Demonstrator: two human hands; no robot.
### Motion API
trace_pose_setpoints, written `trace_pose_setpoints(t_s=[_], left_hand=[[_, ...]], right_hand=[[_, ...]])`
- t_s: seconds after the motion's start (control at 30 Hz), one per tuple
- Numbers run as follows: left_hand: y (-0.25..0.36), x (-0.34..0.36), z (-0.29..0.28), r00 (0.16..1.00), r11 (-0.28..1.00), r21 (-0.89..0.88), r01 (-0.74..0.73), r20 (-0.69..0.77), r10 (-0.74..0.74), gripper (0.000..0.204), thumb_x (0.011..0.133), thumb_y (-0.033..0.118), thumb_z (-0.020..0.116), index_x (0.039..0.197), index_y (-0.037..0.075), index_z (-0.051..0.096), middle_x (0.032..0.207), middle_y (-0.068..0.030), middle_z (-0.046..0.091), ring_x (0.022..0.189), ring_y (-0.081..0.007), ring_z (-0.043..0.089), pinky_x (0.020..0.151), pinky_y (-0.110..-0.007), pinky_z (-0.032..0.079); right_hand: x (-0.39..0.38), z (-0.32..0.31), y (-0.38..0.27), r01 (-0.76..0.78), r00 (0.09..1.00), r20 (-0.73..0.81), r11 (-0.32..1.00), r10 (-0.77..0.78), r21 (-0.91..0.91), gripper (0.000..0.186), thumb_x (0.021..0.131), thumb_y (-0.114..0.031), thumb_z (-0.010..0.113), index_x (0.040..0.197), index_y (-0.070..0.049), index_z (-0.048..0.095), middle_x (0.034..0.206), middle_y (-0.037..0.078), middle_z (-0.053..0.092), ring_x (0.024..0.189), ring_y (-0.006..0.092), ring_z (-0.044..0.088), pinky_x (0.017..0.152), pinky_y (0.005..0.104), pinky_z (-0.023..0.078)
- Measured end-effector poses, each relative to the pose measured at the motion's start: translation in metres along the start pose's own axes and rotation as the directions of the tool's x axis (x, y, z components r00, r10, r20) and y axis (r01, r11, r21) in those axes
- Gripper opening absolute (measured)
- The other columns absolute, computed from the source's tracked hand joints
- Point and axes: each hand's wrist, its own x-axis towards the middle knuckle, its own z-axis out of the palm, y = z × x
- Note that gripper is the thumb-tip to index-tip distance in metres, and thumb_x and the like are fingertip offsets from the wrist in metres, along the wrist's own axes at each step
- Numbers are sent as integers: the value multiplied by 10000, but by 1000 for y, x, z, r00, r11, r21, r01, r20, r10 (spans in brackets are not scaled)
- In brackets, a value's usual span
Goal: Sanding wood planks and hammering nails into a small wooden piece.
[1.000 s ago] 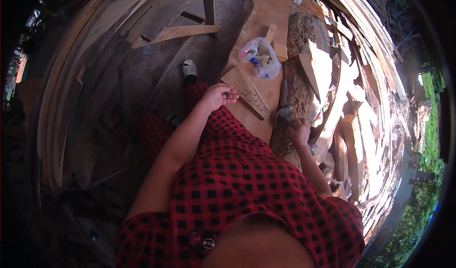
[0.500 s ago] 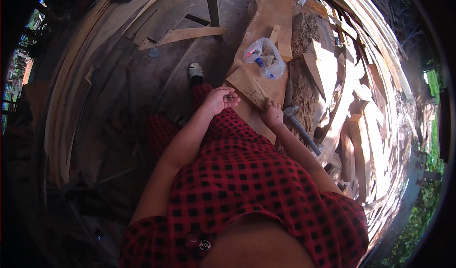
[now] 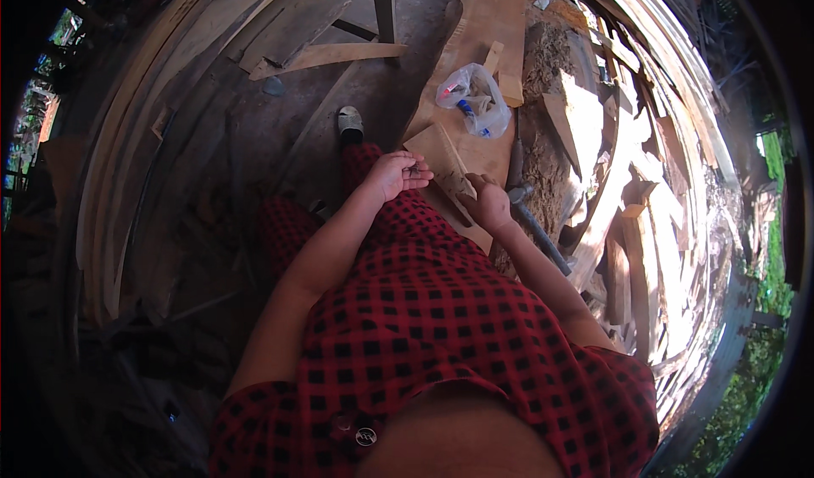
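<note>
My left hand [image 3: 397, 176] is cupped palm up over my lap, its fingers curled around several small dark nails [image 3: 415, 172]. To its right, my right hand [image 3: 490, 205] grips the near corner of a small wooden board [image 3: 443, 156]. That board is tilted, its near end raised off the wide plank [image 3: 487, 29] beneath it, with a dark shadow under it. A hammer [image 3: 543, 233] lies just right of my right hand, its head toward the plank.
Beyond the board, a clear plastic bag [image 3: 475, 101] with blue and red items rests on the plank beside wood offcuts [image 3: 510, 88]. A rough log [image 3: 547, 80] runs along the right, next to piled scrap wood [image 3: 636, 249]. Long boards [image 3: 144, 122] lean at left.
My right hand has taken a fuller grip on the small board and lifted its near end, tilting it. My left hand has shifted slightly right with the nails.
</note>
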Motion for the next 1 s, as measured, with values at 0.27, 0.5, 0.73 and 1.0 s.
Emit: trace_pose_setpoints(t_s=[0.27, 0.5, 0.73, 1.0], left_hand=[[7, -11, 10, 1000, 999, 39, 29, 1, -29, 210, 930, 96, 409, 1084, 23, 531, 980, -123, 624, 890, -292, 642, 763, -434, 543], [-10, -6, 0, 994, 998, 16, 52, 90, -54, 210, 906, 97, 417, 1050, 41, 559, 960, -108, 627, 858, -261, 639, 746, -482, 546], [-14, -9, -1, 994, 992, -94, 88, 72, -81, 197, 923, 220, 471, 983, 76, 591, 872, -58, 629, 760, -246, 633, 692, -476, 540], [-9, 0, -4, 992, 997, -9, 75, 100, -74, 195, 933, 215, 473, 1002, 83, 599, 713, -19, 579, 651, -185, 601, 561, -363, 505]], right_hand=[[36, -23, -75, 423, 902, -255, 829, -347, 367, 244, 766, -146, 639, 1003, -92, 656, 816, 126, 578, 771, 332, 598, 683, 404, 486], [31, -3, -71, 357, 933, -185, 855, -308, 376, 201, 769, -99, 640, 968, -79, 657, 819, 118, 572, 747, 298, 606, 649, 378, 482], [27, -9, -81, 422, 905, -239, 802, -351, 422, 69, 778, -75, 634, 829, -37, 606, 817, 126, 571, 731, 295, 594, 639, 360, 471], [47, -6, -69, 190, 982, -176, 458, -73, 868, 135, 882, -151, 590, 811, -42, 553, 707, 24, 602, 558, 87, 536, 501, 213, 415]])
